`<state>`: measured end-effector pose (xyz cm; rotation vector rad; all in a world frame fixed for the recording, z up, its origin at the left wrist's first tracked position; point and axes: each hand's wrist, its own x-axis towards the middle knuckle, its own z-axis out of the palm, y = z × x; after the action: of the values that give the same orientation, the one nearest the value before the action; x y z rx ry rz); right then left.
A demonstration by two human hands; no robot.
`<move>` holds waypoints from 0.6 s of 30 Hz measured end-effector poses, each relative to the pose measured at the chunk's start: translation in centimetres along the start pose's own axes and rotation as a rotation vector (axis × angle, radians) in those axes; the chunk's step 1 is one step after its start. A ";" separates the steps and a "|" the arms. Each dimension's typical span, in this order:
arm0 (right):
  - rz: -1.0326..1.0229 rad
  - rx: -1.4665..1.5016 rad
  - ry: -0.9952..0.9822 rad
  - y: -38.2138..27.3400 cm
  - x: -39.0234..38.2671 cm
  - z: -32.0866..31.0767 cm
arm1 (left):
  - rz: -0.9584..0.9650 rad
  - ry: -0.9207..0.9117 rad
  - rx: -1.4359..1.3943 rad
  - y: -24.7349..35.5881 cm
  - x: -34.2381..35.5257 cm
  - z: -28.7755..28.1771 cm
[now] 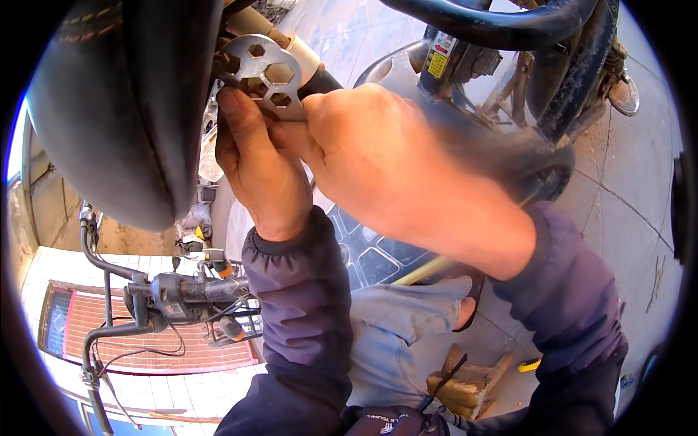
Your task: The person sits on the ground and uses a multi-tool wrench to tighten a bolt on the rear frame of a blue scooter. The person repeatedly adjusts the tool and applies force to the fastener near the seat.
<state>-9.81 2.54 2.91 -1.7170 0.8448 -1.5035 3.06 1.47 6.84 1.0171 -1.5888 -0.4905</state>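
Beside a large, smooth, black rounded body (138,116), a flat silver metal plate wrench pierced with hexagonal holes (251,67) is held close to a cream cylindrical part (305,59). The plate's lower end is pinched between the thumb and fingers of the bare right hand (378,156); blur is noted along its wrist. The bare left hand (262,163) is positioned at the plate's lower left, thumb pointing up; whether anything is grasped by it cannot be told, its fingers being partly hidden. A thick black tubular frame (509,30) is seen at upper right, and black handlebars (189,292) at lower left
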 end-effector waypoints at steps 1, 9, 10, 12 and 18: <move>-0.030 -0.050 -0.009 0.3 0.0 -0.6 | -0.015 -0.036 -0.033 0.3 -0.1 0.4; -0.192 -0.116 0.170 1.1 0.0 -1.8 | 0.016 -0.020 -0.005 0.4 -0.2 2.5; -0.144 -0.154 0.094 1.0 0.2 -1.9 | 0.014 -0.005 -0.019 0.2 -0.2 2.3; -0.051 -0.230 -0.056 0.9 1.3 -2.6 | 0.013 0.023 -0.049 -0.2 -0.1 2.1; -0.108 -0.186 -0.026 2.5 1.8 -3.5 | 0.056 0.035 -0.058 -0.2 0.1 2.3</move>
<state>-13.16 -0.57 2.13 -1.9405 0.9153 -1.5093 0.99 0.76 6.09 0.9308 -1.5589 -0.4754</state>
